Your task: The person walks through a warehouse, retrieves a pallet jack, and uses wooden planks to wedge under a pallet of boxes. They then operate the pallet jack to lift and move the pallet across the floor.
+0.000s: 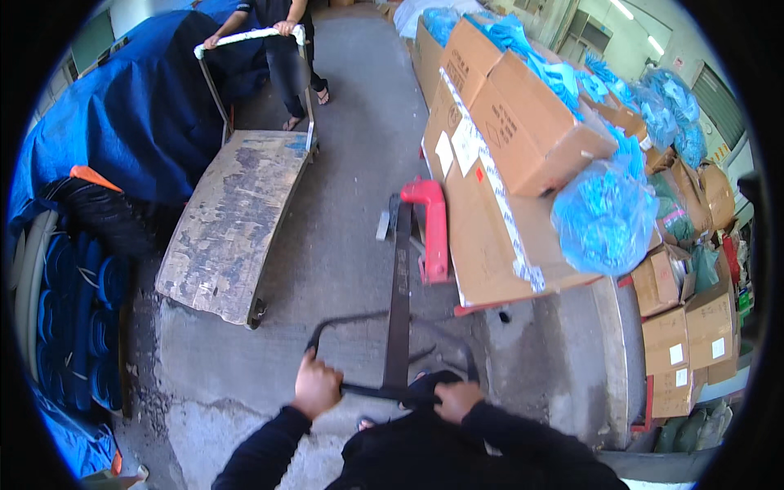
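Left hand [317, 385] and right hand [457, 398], apart, are clamped on the black handle [369, 392]; red pallet jack [436, 237] stands ahead.

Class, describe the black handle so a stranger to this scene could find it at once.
Find the large cardboard box right of centre, then the red metal part beside its left edge. A long dark bar runs from there down the picture to the black handle, a bent loop. Unlike the white push bar on the cart, it is held by the wearer's left hand and right hand.
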`<action>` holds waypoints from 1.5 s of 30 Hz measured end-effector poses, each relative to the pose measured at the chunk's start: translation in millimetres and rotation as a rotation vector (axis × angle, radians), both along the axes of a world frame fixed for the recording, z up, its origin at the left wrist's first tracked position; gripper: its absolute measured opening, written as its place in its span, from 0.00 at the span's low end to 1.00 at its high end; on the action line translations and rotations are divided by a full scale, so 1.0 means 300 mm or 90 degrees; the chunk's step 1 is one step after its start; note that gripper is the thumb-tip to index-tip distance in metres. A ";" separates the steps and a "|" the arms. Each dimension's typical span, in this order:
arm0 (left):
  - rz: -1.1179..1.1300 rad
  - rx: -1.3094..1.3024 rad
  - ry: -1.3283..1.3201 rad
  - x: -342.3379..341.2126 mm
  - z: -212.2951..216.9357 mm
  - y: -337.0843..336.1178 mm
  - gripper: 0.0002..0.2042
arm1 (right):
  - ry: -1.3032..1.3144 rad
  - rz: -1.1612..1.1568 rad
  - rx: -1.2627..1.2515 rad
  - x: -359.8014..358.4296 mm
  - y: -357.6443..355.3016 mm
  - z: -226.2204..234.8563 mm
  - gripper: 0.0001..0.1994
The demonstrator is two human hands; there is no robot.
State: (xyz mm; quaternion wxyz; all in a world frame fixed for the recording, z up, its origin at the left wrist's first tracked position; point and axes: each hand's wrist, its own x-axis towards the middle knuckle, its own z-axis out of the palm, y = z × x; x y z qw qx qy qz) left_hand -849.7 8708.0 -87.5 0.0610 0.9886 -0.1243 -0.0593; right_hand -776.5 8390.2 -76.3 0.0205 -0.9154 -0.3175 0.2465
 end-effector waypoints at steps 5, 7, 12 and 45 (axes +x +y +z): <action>0.121 -0.053 -0.307 0.315 0.354 0.021 0.10 | -0.214 -0.020 0.147 0.325 -0.062 0.313 0.16; 0.068 -0.108 -0.368 0.435 0.458 0.009 0.12 | -0.173 -0.027 0.109 0.431 -0.122 0.394 0.16; 0.012 -0.123 -0.287 0.209 0.188 -0.167 0.14 | -0.241 -0.001 0.081 0.254 -0.256 0.183 0.12; 0.049 -0.262 -0.903 0.379 1.377 0.030 0.09 | -0.025 -0.007 0.097 0.077 -0.094 -0.048 0.15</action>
